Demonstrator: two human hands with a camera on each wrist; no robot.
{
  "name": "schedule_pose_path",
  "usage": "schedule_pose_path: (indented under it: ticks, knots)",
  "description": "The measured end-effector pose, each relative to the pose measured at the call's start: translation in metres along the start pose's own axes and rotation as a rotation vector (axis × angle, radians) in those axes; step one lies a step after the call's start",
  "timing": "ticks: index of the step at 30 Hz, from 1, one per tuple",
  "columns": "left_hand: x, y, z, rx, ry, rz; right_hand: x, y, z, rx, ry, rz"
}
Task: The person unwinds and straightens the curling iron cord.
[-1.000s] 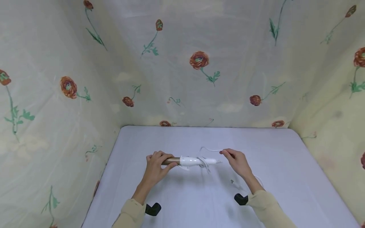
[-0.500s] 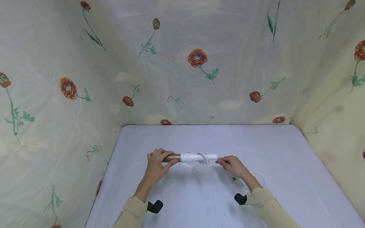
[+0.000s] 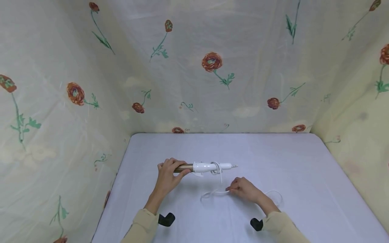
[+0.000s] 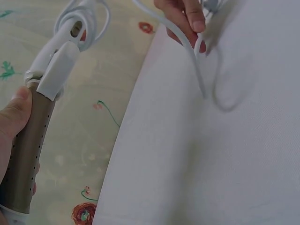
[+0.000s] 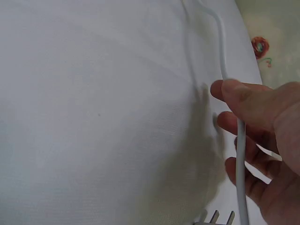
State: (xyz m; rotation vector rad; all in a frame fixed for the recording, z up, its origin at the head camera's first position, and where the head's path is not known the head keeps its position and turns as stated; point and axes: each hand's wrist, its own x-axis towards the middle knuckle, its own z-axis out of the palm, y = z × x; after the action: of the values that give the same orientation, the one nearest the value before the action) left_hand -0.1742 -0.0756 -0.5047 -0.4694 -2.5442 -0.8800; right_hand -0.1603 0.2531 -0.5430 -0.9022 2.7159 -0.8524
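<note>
A curling iron (image 3: pixel 202 167) with a white handle and a gold-brown barrel is held level above the table. My left hand (image 3: pixel 167 174) grips it by the barrel, which shows rows of small holes in the left wrist view. White cord (image 4: pixel 84 28) is looped round the handle, and a length of it hangs down toward the right. Lower and to the right of the handle, my right hand (image 3: pixel 245 190) pinches the cord (image 5: pixel 241 164) between thumb and fingertips. A plug (image 5: pixel 215 218) with metal prongs shows at the bottom edge of the right wrist view.
The white-covered table (image 3: pixel 194 216) ends at a flower-patterned cloth (image 3: pixel 225 111), which rises behind and on both sides. A loop of cord (image 3: pixel 278 194) curves out beside the right wrist. Black wrist mounts (image 3: pixel 166 219) show at both sleeves.
My right hand has moved from beyond the handle's tip down toward me, bringing the cord round below the handle. My left hand keeps the curling iron in nearly the same place.
</note>
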Motion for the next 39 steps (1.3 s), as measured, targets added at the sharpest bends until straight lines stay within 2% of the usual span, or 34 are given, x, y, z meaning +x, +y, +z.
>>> schedule_pose_path:
  ticks: [3,5,7,12,14,18,25,32,35,39]
  knots:
    - [0.001,0.000,0.000,0.001,0.001,-0.013,0.000,-0.011,0.005,-0.160,0.077,-0.054]
    - [0.001,0.000,-0.001,-0.003,-0.001,-0.023,0.001,-0.020,0.007,-0.202,0.104,-0.063]
    - [0.001,0.000,-0.001,-0.003,-0.002,-0.033,0.001,-0.029,0.009,-0.168,0.111,-0.025]
    - [0.002,-0.001,-0.001,0.004,0.001,-0.044,-0.001,-0.046,0.012,0.081,0.159,0.078]
    - [0.002,-0.001,0.000,0.005,0.004,-0.045,-0.002,-0.052,0.013,0.190,0.185,0.084]
    - [0.003,-0.001,-0.001,0.006,0.007,-0.047,-0.001,-0.062,0.020,0.324,0.253,0.093]
    - [0.003,-0.001,-0.001,0.027,0.021,-0.037,0.000,-0.077,0.023,0.390,0.317,0.117]
    - [0.003,-0.002,-0.003,0.029,0.004,-0.054,0.003,-0.082,0.017,0.355,0.402,-0.016]
    - [0.003,-0.002,-0.003,0.026,-0.004,-0.062,0.004,-0.088,0.013,0.382,0.405,-0.015]
    - [0.001,-0.002,-0.003,0.023,-0.016,-0.066,0.002,-0.107,-0.001,0.418,0.393,-0.007]
